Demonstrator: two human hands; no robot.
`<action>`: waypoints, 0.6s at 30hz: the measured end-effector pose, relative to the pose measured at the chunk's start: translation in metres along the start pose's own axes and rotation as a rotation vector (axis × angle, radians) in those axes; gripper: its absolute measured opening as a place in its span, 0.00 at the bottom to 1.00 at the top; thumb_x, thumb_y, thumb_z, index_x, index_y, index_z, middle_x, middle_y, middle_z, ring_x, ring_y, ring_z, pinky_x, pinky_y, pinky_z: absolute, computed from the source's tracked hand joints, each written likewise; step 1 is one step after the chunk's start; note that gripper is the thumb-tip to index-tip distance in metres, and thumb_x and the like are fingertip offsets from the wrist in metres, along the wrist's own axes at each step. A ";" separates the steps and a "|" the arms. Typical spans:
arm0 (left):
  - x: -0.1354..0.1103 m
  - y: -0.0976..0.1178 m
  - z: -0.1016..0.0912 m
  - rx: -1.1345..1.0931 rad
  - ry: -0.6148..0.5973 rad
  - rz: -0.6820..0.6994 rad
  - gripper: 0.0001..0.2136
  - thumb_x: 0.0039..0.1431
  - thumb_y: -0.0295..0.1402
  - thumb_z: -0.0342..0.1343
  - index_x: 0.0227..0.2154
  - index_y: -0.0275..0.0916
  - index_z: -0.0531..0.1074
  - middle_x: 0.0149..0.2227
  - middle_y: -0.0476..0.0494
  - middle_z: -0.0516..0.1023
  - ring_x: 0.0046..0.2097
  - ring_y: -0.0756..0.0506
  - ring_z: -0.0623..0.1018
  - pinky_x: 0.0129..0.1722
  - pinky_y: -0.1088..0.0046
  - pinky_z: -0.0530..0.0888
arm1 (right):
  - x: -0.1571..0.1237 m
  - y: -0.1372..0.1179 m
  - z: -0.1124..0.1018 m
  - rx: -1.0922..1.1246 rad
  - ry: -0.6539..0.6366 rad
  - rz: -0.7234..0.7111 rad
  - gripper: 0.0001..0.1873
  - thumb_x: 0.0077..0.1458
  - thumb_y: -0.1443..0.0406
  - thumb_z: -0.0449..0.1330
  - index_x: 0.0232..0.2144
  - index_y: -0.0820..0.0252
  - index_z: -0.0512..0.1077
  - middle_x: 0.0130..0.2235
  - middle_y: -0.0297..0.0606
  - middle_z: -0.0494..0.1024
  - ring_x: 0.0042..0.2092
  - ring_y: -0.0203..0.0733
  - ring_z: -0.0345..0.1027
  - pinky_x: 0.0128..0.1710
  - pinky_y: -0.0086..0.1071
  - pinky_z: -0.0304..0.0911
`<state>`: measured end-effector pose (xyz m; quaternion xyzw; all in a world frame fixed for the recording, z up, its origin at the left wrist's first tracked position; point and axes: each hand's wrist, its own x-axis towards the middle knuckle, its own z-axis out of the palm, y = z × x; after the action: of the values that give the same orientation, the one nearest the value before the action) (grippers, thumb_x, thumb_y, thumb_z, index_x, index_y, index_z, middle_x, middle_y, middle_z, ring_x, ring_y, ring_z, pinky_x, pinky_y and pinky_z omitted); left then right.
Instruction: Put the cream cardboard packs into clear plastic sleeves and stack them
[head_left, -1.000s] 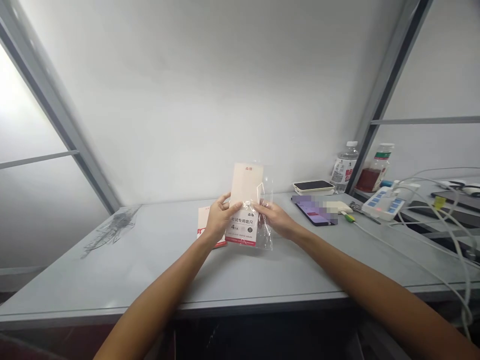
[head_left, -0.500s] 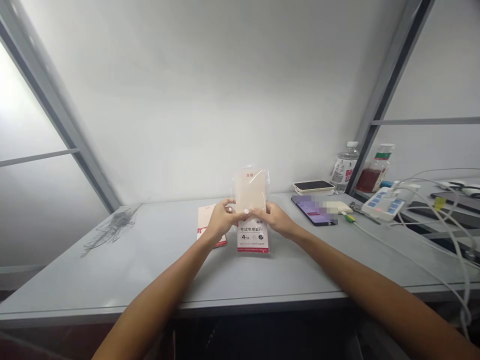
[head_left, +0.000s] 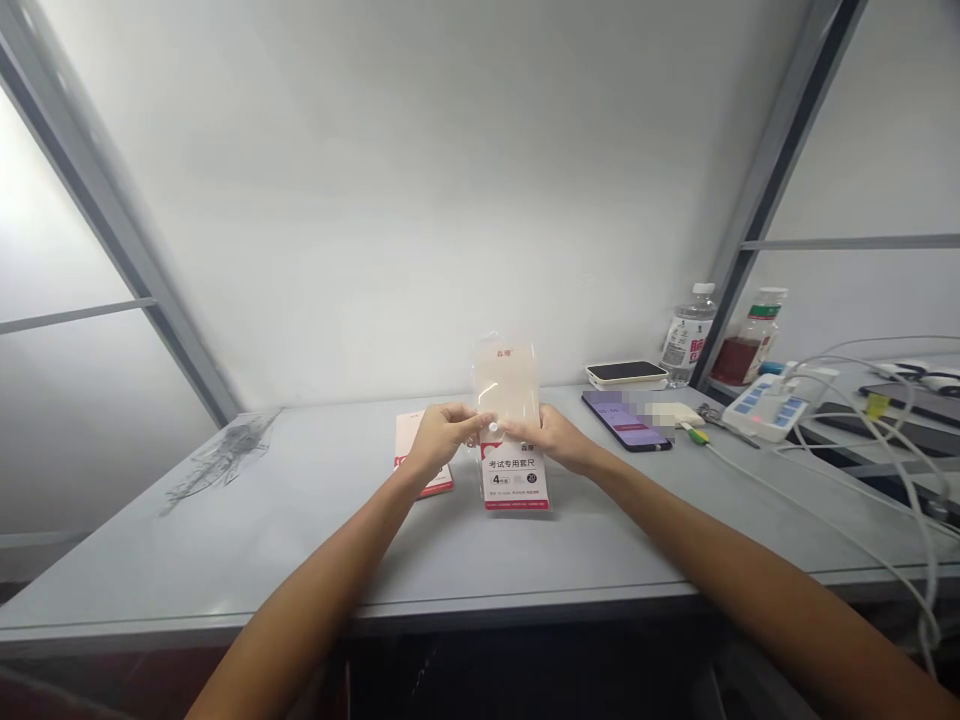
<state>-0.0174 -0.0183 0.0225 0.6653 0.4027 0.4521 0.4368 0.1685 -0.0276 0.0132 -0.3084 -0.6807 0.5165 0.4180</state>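
Note:
Both hands hold one clear plastic packet [head_left: 511,400] with a beige card inside and a white and red label at its lower end. The packet stands upright above the grey table [head_left: 300,540], its bottom edge at or near the surface. My left hand [head_left: 439,440] pinches the packet's left side at mid height. My right hand [head_left: 550,436] pinches the right side, thumb and fingers closed on the plastic. A second, similar packet [head_left: 414,447] lies flat on the table just behind my left hand.
To the right lie a lit phone [head_left: 625,420], a second phone [head_left: 627,373] on a cream case, and two bottles [head_left: 688,335]. A white power strip [head_left: 769,402] with cables [head_left: 847,440] runs along the right side. Crumpled clear wrap [head_left: 225,452] lies at far left.
The beige card has slid down fully into the clear sleeve. The packet moved slightly right and straightened upright, and both hands came closer together at its middle.

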 end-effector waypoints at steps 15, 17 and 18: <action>0.004 0.002 -0.004 -0.260 -0.073 0.007 0.23 0.52 0.51 0.49 0.33 0.32 0.71 0.26 0.43 0.72 0.24 0.51 0.71 0.21 0.76 0.66 | 0.002 0.002 -0.004 0.003 0.129 -0.016 0.18 0.48 0.53 0.59 0.33 0.63 0.73 0.32 0.40 0.78 0.33 0.43 0.71 0.31 0.33 0.65; 0.005 -0.001 -0.004 -0.253 -0.128 0.019 0.22 0.52 0.50 0.50 0.30 0.32 0.70 0.23 0.46 0.69 0.23 0.52 0.70 0.21 0.76 0.65 | 0.001 0.002 -0.004 0.011 0.124 -0.032 0.17 0.49 0.54 0.59 0.32 0.64 0.73 0.32 0.40 0.77 0.31 0.42 0.71 0.30 0.32 0.64; 0.005 -0.002 -0.004 -0.245 -0.156 0.024 0.21 0.51 0.50 0.51 0.29 0.33 0.70 0.22 0.48 0.68 0.23 0.52 0.70 0.21 0.76 0.65 | 0.001 0.001 -0.003 0.012 0.119 -0.040 0.17 0.49 0.54 0.59 0.32 0.64 0.73 0.31 0.40 0.77 0.31 0.41 0.70 0.29 0.32 0.64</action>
<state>-0.0206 -0.0123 0.0223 0.6450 0.3012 0.4498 0.5393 0.1712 -0.0249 0.0126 -0.3225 -0.6575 0.4928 0.4699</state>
